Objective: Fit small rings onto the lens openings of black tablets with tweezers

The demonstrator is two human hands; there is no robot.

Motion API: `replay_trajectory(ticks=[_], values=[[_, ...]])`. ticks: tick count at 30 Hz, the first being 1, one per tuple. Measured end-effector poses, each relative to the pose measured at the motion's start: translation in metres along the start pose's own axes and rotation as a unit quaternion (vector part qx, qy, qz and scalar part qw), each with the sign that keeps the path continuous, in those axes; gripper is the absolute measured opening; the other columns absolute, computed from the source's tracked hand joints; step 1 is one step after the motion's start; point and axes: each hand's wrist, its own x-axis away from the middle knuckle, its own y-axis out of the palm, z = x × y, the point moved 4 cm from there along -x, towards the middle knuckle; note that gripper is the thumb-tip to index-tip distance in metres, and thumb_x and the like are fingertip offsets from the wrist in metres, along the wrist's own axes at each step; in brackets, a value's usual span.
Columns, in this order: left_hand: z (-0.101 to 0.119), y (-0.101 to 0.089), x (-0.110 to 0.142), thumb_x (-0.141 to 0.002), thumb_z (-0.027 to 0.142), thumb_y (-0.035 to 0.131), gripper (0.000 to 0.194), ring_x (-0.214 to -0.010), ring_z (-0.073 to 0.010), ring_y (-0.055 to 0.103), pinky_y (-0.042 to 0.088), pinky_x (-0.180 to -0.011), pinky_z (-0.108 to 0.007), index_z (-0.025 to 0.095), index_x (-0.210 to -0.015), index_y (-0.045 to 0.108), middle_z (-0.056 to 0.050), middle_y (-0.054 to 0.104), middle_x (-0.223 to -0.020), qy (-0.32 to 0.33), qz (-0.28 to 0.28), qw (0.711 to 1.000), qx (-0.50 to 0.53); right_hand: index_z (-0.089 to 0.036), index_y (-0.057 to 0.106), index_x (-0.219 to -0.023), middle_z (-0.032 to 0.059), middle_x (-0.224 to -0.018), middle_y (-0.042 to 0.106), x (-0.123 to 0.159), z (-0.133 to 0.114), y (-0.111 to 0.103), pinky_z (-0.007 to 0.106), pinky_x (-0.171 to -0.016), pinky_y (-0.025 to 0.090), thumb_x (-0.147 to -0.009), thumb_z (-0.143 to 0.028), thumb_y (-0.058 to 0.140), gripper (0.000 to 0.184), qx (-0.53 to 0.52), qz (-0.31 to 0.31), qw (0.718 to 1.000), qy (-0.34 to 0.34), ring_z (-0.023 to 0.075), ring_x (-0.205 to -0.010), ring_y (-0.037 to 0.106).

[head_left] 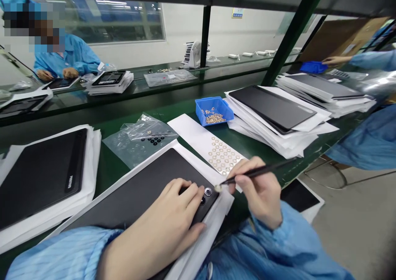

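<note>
My left hand (pixel 168 222) lies flat on a black tablet back cover (pixel 136 193), fingers spread beside its camera holes (pixel 206 194). My right hand (pixel 258 193) pinches a thin black pen-like tool (pixel 262 170); its tip carries a small pale ring (pixel 218 187) just right of the camera holes. A white sheet with rows of small rings (pixel 221 154) lies right behind the tip. The cover rests on white foam wrap (pixel 216 218).
A blue bin of rings (pixel 213 109) and clear plastic bags (pixel 142 140) sit behind. Stacks of black covers on white wrap lie at left (pixel 40 172) and right (pixel 275 107). Other workers in blue coats sit at far left (pixel 62 59) and right (pixel 371 135).
</note>
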Motion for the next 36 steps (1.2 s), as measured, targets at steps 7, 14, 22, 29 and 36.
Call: replay_trajectory(ticks=[7,14,22,29,36], values=[[-0.001,-0.004,-0.003,-0.089,0.029,0.055,0.032,-0.098,-0.0273,0.052,0.045,-0.086,-0.039,0.011,-0.116,0.059,-0.012,0.060,-0.114,-0.037,-0.058,0.997,0.026,-0.020,0.048,-0.079,-0.0034,-0.056,0.055,-0.154,0.085,-0.021,0.027,-0.056,0.050,-0.086,-0.044,0.055,0.026,0.151,0.017,0.988,0.027,0.0147,-0.051,0.059],[-0.002,0.002,-0.003,-0.087,0.033,0.059,0.043,-0.101,-0.0277,0.051,0.042,-0.092,-0.037,0.007,-0.120,0.058,-0.014,0.061,-0.115,-0.037,-0.038,0.999,0.010,-0.022,0.037,-0.072,-0.0011,-0.058,0.057,-0.216,0.171,0.007,0.031,-0.065,0.049,-0.084,-0.017,0.049,0.017,0.202,-0.049,0.970,0.124,0.0163,-0.058,0.059],[-0.001,-0.001,-0.002,-0.086,0.031,0.061,0.035,-0.094,-0.0252,0.052,0.043,-0.088,-0.035,0.008,-0.113,0.061,-0.012,0.062,-0.107,-0.051,-0.018,0.998,0.036,-0.023,0.034,-0.072,0.0017,-0.065,0.062,-0.214,0.159,0.003,0.027,-0.064,0.045,-0.088,-0.017,0.040,0.018,0.254,-0.098,0.953,0.135,0.0145,-0.058,0.056],[-0.034,-0.020,-0.002,-0.086,0.031,0.062,0.030,-0.096,-0.0190,0.054,0.041,-0.088,-0.026,0.015,-0.110,0.062,-0.005,0.063,-0.104,-0.068,-0.024,0.988,0.135,-0.018,0.051,-0.067,-0.0001,-0.063,0.059,-0.195,0.103,0.066,0.024,-0.065,0.038,-0.080,-0.017,0.052,0.013,0.234,-0.258,0.937,0.010,0.0140,-0.063,0.054],[-0.187,-0.010,0.023,-0.092,0.026,0.053,0.020,-0.077,-0.0169,0.060,0.048,-0.076,-0.034,0.012,-0.081,0.061,-0.003,0.061,-0.080,-0.380,0.017,0.920,0.092,-0.013,0.061,-0.065,-0.0004,-0.064,0.061,-0.153,0.109,0.175,0.022,-0.061,0.036,-0.073,-0.015,0.066,0.010,0.214,-0.417,0.883,-0.031,0.0115,-0.061,0.053]])
